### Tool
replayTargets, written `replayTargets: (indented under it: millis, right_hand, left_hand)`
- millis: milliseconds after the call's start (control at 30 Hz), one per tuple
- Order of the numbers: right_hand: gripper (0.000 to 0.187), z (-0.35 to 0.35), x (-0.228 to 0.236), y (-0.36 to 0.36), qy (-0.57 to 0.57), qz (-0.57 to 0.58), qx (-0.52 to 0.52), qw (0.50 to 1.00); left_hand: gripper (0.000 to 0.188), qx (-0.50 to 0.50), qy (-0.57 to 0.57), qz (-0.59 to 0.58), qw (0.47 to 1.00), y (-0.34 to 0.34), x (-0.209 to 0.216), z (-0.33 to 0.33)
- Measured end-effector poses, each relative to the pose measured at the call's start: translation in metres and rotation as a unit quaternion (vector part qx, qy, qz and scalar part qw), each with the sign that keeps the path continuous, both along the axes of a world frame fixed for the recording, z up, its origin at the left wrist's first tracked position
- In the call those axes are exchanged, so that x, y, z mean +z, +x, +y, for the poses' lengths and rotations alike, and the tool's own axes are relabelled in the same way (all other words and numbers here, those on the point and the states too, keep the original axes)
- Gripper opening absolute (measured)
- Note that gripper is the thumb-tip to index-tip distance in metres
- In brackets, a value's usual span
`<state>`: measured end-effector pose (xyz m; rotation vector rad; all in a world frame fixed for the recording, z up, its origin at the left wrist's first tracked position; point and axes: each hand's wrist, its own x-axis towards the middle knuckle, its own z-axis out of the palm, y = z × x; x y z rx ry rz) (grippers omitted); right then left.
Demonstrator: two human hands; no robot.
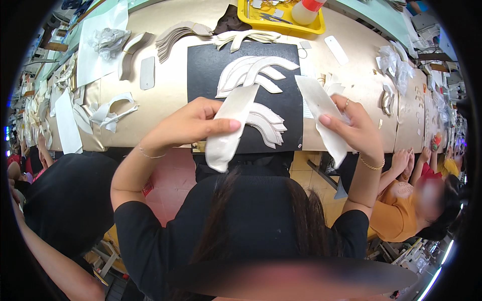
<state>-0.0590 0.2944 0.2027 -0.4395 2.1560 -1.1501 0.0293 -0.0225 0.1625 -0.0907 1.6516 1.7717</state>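
Note:
In my left hand (201, 123) is a long off-white strip (232, 128) with rounded lower end, pinched between thumb and fingers and tilted over the mat. A similar off-white strip (321, 120) is gripped in my right hand (354, 125), past the mat's right edge and leaning the other way. The two strips are apart. Below and beyond them lies a black mat (206, 75). On it, several curved white pieces (271, 62) are fanned out at the upper middle. A second fan of curved pieces (268, 125) rests nearer me, between the hands.
A yellow tray (246, 12) with scissors (275, 18) and a bottle (305, 11) stands at the back. Stacked curved grey pieces (173, 40) lie left of the mat, near crumpled plastic (108, 42). Co-workers sit on both sides, one in an orange top (396, 213) at right.

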Motion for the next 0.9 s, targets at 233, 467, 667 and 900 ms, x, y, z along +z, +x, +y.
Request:
replayTargets:
  millis: [233,467,667,900]
  right_hand:
    - [0.021,-0.06,-0.04,0.027,0.118,0.306,-0.061,0.943]
    - [0.037,-0.054,-0.059,0.046,0.024,0.212,-0.005,0.977]
    - [0.024,0.025,-0.073,0.065,-0.018,0.079,-0.188,0.979]
    - [0.028,0.096,-0.081,0.091,0.125,0.106,-0.416,0.894]
  left_hand:
    - [0.042,0.138,0.021,0.031,0.99,-0.032,-0.037,0.049]
    - [0.036,0.156,0.032,0.031,0.987,-0.047,-0.064,0.079]
    - [0.031,0.061,0.058,0.051,0.995,-0.082,-0.084,0.138]
    - [0.072,0.031,-0.233,0.329,0.915,-0.151,-0.149,0.229]
